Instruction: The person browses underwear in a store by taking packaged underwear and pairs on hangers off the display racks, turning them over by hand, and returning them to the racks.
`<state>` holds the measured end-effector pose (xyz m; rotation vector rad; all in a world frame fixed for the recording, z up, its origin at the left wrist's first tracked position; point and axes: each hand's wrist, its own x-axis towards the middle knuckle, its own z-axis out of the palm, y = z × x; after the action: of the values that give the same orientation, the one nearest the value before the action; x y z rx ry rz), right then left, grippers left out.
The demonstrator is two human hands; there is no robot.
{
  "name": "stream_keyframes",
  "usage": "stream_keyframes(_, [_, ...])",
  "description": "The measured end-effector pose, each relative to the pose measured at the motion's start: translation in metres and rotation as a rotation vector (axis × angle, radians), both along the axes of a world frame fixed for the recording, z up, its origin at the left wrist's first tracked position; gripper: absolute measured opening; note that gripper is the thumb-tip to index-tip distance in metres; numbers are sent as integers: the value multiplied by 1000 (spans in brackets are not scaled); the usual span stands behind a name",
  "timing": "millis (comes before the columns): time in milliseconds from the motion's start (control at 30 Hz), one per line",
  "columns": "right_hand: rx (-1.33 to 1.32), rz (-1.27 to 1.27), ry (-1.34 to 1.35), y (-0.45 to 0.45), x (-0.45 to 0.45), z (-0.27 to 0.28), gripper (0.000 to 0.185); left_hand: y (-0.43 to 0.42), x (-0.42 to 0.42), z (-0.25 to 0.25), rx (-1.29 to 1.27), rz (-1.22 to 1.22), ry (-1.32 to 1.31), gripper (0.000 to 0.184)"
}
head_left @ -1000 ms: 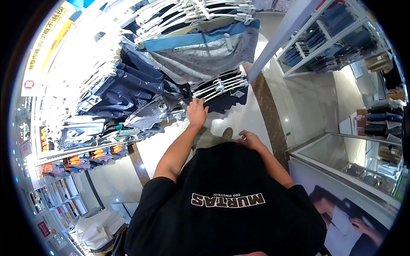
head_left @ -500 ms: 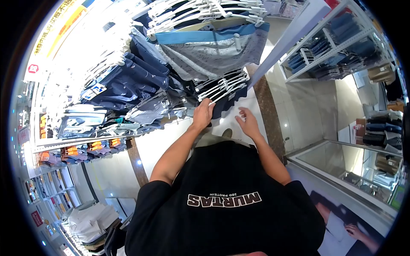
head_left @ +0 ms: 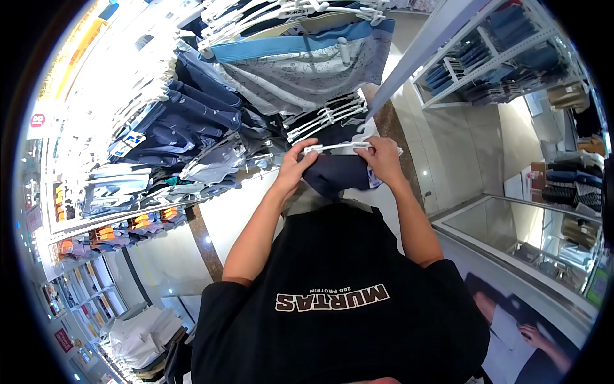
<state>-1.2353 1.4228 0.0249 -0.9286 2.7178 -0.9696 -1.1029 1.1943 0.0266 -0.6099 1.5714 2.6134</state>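
In the head view, my left hand [head_left: 292, 169] grips the left end of a white clip hanger [head_left: 338, 147]. Its other end is pinched by my right hand [head_left: 385, 162]. From the hanger hang dark navy boxer briefs [head_left: 339, 174], in front of my waist and off the rack. Just beyond them, more dark garments on a stack of white hangers [head_left: 326, 118] hang low on the display. Above these is a pair of grey patterned boxer briefs [head_left: 300, 67] with a blue waistband.
Navy underwear [head_left: 185, 121] fills the rack to the left, with orange-tagged items [head_left: 141, 221] lower down. A white post [head_left: 409, 57] stands right of the rack. Farther right are a shelf of folded jeans [head_left: 473, 64] and a glass-topped counter [head_left: 511, 224].
My left hand has drawn a hanger with the navy boxer briefs off the low row towards me. My right hand, open before, has closed on its right end.
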Motion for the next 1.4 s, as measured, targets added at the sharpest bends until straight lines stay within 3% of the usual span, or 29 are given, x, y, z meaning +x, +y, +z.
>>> stream_keyframes(100, [-114, -167, -273, 11, 2, 12, 31, -4, 8, -11, -360, -228, -37, 35])
stream_keyframes(167, [-208, -229, -308, 19, 4, 4, 32, 1, 12, -3, -720, -324, -121, 31])
stream_keyframes(367, [-378, -290, -401, 34, -3, -23, 34, 22, 7, 1, -527, -230, -98, 29])
stream_keyframes(533, [-349, -286, -409, 28, -8, -5, 33, 29, -1, 3, -451, -178, -75, 27])
stream_keyframes(667, [-372, -283, -444, 30, -7, 0, 32, 34, -6, 18, -250, -112, -76, 28])
stream_keyframes(867, [-313, -360, -336, 37, -9, -19, 26, 40, -4, 13, -494, -195, -36, 30])
stream_keyframes(967, [-378, -436, -229, 40, -6, -22, 25, 39, -5, 18, -734, -432, -127, 33])
stream_keyframes(1000, [-397, -468, -209, 42, -7, -26, 25, 38, -4, 20, -703, -499, -103, 38])
stream_keyframes(1100, [-569, -439, 6, 48, -14, -37, 23, 17, -4, 0, -862, -482, 131, 42])
stream_keyframes(1133, [-644, -410, 106, 49, -15, -39, 22, 4, -5, -30, -858, -331, 154, 39])
stream_keyframes(1233, [-767, -499, 116, 50, -17, -32, 15, -35, -19, -65, -1286, 22, -57, 38])
stream_keyframes(1333, [-773, -468, 91, 56, -19, -30, 13, -45, -26, -82, -1450, -130, -39, 42])
stream_keyframes(1400, [-832, -476, -6, 56, -18, -29, 15, -30, -29, -90, -1717, -99, -40, 44])
